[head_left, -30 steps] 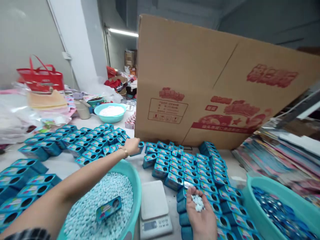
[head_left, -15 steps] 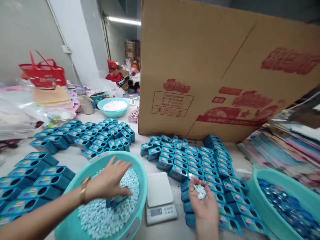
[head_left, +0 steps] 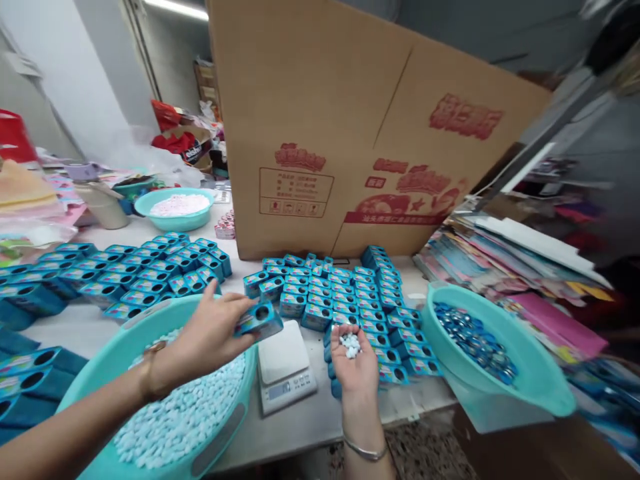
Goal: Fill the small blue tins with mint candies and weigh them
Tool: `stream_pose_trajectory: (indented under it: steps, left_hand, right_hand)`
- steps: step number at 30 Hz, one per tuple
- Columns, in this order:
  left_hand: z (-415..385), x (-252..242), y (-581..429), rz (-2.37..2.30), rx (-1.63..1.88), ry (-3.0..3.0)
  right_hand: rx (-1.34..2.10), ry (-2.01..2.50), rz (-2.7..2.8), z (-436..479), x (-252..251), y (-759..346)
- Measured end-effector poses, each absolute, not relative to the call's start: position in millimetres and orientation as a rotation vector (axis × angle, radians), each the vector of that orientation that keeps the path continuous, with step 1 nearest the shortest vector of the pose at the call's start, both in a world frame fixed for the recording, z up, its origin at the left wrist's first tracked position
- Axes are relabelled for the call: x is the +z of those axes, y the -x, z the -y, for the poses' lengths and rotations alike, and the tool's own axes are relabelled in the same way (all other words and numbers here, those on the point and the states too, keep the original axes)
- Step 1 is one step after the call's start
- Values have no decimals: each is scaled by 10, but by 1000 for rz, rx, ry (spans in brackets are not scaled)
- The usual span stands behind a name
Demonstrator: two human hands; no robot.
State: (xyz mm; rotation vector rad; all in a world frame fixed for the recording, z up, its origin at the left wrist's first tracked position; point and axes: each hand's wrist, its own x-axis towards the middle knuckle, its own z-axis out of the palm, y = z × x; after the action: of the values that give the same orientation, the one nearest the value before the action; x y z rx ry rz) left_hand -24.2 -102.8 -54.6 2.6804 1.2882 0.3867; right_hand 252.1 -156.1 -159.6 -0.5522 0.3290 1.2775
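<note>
My left hand (head_left: 213, 333) grips a small blue tin (head_left: 263, 320) with a round dark hole in its top. It hangs over the right rim of a turquoise tub (head_left: 95, 363) heaped with small pale blue candies (head_left: 185, 410). Beside that tub is a white digital scale (head_left: 284, 357), its pan bare and the tin just above the pan's left edge. Palm up, my right hand (head_left: 357, 373) cups a little pile of pale blue candies (head_left: 350, 345). It is in front of several rows of blue tins (head_left: 345, 303), holes facing up.
Behind the rows stands a large cardboard carton (head_left: 320, 87). More blue tins (head_left: 125, 280) fill the left side, near a bowl of pale pink pieces (head_left: 180, 205). On the right, a turquoise basin (head_left: 530, 380) of shiny blue pieces overhangs the table edge, near stacked printed sheets (head_left: 480, 267).
My left hand has lifted the tin out of the candies and over towards the scale. My right hand still cups its candies. The view has swung to the right.
</note>
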Motion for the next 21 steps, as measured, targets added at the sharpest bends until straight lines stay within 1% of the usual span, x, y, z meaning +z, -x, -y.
stream_pose_trajectory:
  steps: [4, 6, 8, 10, 13, 15, 18, 21]
  left_hand:
    - [856, -1040, -338, -1150, 158, -2711]
    - [811, -1305, -454, -1152, 49, -2690]
    - [811, -1441, -438, -1165, 22, -2652]
    - [853, -1410, -310, -1214, 178, -2619]
    - [943, -1161, 25, -1360, 639, -2490]
    - [1000, -1008, 291, -1499, 815, -2341]
    - [1089, -988, 662, -1695, 806, -2161]
    - [1162, -1171, 882, -1756, 699, -2054]
  right_hand:
    - [1266, 513, -250, 1638, -1621, -2588]
    - [1236, 530, -206, 1663, -1636, -2617]
    - [1211, 556, -190, 1668, -1642, -2634]
    - [1204, 572, -211, 1649, -1637, -2628]
    - [1221, 594, -240, 1572, -1621, -2572]
    - [1252, 617, -236, 1494, -1613, -2506]
    - [1314, 623, -216, 1361, -1604, -2391]
    - [1355, 604, -186, 1230, -1582, -2280]
